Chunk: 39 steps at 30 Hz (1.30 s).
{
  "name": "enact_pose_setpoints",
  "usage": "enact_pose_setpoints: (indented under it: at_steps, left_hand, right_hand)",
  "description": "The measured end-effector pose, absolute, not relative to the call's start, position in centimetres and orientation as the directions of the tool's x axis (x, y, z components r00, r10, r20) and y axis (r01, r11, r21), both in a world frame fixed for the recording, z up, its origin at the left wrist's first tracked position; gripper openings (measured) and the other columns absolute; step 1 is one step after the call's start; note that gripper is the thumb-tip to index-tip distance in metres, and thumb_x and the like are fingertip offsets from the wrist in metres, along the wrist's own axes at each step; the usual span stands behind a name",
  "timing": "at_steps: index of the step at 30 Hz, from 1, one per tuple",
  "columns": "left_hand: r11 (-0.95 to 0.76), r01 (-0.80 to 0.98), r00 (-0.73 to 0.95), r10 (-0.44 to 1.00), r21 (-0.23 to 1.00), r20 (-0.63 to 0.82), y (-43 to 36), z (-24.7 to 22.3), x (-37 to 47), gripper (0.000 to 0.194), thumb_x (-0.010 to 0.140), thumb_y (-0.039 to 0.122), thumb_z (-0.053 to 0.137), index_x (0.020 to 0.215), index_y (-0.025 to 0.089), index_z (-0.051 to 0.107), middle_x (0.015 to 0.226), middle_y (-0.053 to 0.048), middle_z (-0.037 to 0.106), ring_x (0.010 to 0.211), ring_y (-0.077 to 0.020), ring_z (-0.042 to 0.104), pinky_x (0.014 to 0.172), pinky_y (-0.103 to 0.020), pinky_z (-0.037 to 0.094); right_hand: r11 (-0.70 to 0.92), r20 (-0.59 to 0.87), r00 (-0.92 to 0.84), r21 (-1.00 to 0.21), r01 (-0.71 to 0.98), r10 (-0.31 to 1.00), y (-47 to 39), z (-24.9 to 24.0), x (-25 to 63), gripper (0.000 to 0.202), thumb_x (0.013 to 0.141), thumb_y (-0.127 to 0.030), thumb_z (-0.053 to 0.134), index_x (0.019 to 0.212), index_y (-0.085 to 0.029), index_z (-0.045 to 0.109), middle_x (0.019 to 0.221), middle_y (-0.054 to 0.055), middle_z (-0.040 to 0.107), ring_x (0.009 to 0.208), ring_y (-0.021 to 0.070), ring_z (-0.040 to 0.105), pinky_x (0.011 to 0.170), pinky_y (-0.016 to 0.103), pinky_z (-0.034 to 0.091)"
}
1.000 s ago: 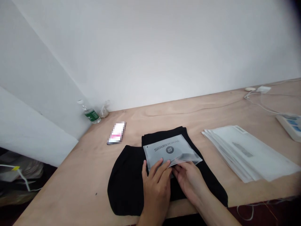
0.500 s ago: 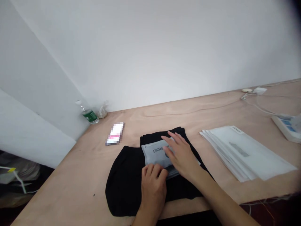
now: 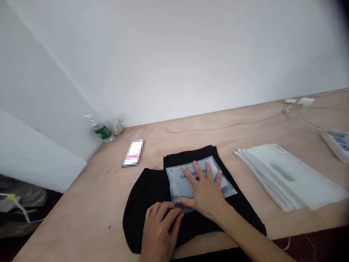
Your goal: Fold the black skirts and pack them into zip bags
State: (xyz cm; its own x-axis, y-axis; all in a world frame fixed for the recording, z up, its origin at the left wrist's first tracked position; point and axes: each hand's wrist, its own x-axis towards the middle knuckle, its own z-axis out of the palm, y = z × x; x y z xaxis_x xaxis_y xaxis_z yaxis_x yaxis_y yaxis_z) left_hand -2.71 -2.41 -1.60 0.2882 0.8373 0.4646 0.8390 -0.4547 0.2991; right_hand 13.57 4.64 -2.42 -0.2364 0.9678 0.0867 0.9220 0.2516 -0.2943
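A black folded garment [image 3: 147, 203] lies on the wooden table, its left part spread out in a rounded shape. On top of it rests a flat, greyish translucent plastic bag [image 3: 178, 183] with dark lettering, partly covered by my hands. My right hand [image 3: 205, 189] presses flat on the bag, its fingers spread wide. At the bag's near left corner, my left hand [image 3: 160, 223] has thumb and index finger pinched together on the edge.
To the right lies a fanned stack of white translucent plastic bags [image 3: 283, 174]. A phone [image 3: 134, 153] rests at the left, with a water bottle [image 3: 102, 131] and a small knotted bag [image 3: 118, 126] by the wall. Cables and a power strip [image 3: 338, 145] occupy the far right.
My right hand has come down from above the bag and now lies flat on it, fingers spread. My left hand has shifted left and nearer, to the bag's corner, and the bag looks flatter.
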Motion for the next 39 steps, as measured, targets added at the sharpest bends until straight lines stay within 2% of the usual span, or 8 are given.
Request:
enact_pose_setpoints:
  at_steps: [6,13,20,26,28,31,33,39]
  left_hand:
    - [-0.472,0.831,0.321,0.839,0.294,0.440,-2.6,-1.8,-3.3,0.011,0.081,0.015,0.054,0.084,0.022,0.063,0.082,-0.001,0.061,0.073,-0.0167,0.053,0.069,-0.035,0.039]
    - [-0.444,0.839,0.295,0.857,0.314,0.423,-2.6,-2.0,-3.2,0.008,0.082,0.018,0.055,0.083,0.022,0.062,0.080,-0.001,0.061,0.073,-0.0169,0.053,0.069,-0.035,0.040]
    - [-0.432,0.841,0.279,0.862,0.325,0.423,-2.8,-2.2,-3.3,0.008,0.081,0.020,0.056,0.084,0.023,0.063,0.078,-0.002,0.060,0.072,-0.0172,0.054,0.066,-0.034,0.041]
    - [-0.449,0.788,0.264,0.865,0.422,0.427,-2.8,-1.9,-4.1,0.022,0.078,0.015,0.055,0.099,0.022,0.059,0.088,-0.004,0.062,0.080,-0.0186,0.057,0.071,-0.035,0.046]
    - [-0.438,0.761,0.237,0.874,0.479,0.424,-2.8,-1.9,-4.4,0.022,0.078,0.012,0.053,0.097,0.020,0.058,0.090,-0.005,0.061,0.083,-0.0181,0.058,0.072,-0.033,0.047]
    - [-0.440,0.742,0.213,0.870,0.505,0.444,-2.9,-1.9,-4.5,0.015,0.079,0.011,0.051,0.089,0.019,0.059,0.087,-0.005,0.059,0.081,-0.0170,0.057,0.070,-0.030,0.049]
    - [-0.455,0.740,0.214,0.857,0.495,0.469,-2.9,-2.0,-4.5,0.014,0.080,0.012,0.051,0.088,0.019,0.059,0.085,-0.005,0.059,0.079,-0.0166,0.057,0.068,-0.030,0.049]
    - [-0.470,0.770,0.243,0.841,0.431,0.484,-2.8,-2.2,-4.4,0.013,0.084,0.012,0.046,0.084,0.020,0.057,0.082,-0.003,0.061,0.074,-0.0155,0.055,0.067,-0.029,0.047]
  right_hand:
    - [0.232,0.121,-0.210,-0.225,0.946,0.970,3.1,-2.6,13.4,0.093,0.059,-0.080,0.045,0.139,-0.039,0.020,0.149,0.007,0.017,0.128,0.0518,0.000,0.084,0.078,-0.001]
    - [0.158,0.164,-0.125,-0.210,0.965,0.979,2.1,-3.2,13.2,0.090,0.063,-0.078,0.041,0.139,-0.038,0.020,0.149,0.009,0.015,0.126,0.0557,0.003,0.087,0.076,0.005]
    - [0.129,0.191,-0.098,-0.158,0.979,0.977,0.6,-3.1,13.9,0.085,0.067,-0.075,0.041,0.139,-0.036,0.021,0.149,0.013,0.015,0.126,0.0538,0.012,0.091,0.071,0.009]
    - [0.129,0.234,-0.083,-0.190,0.973,0.969,1.5,-3.1,14.6,0.095,0.060,-0.080,0.044,0.139,-0.029,0.029,0.147,0.018,0.018,0.125,0.0546,0.014,0.091,0.072,0.009]
    - [0.226,0.268,-0.164,-0.221,0.949,0.949,1.3,-2.8,14.7,0.084,0.068,-0.072,0.045,0.137,-0.025,0.034,0.145,0.018,0.025,0.127,0.0500,0.017,0.094,0.070,0.010]
    - [0.487,0.335,-0.388,-0.297,0.821,0.858,0.2,-2.3,14.3,0.048,0.084,-0.048,0.043,0.126,-0.025,0.048,0.138,0.008,0.041,0.130,0.0341,0.025,0.103,0.061,0.014]
    - [0.618,0.407,-0.481,-0.345,0.706,0.776,-0.6,-2.2,13.6,0.030,0.087,-0.037,0.044,0.112,-0.026,0.057,0.127,0.002,0.053,0.128,0.0269,0.032,0.106,0.055,0.014]
    - [0.695,0.560,-0.449,-0.373,0.614,0.697,-1.0,-3.1,11.6,0.015,0.085,-0.022,0.048,0.088,-0.026,0.062,0.101,-0.004,0.067,0.113,0.0201,0.049,0.108,0.055,0.011]
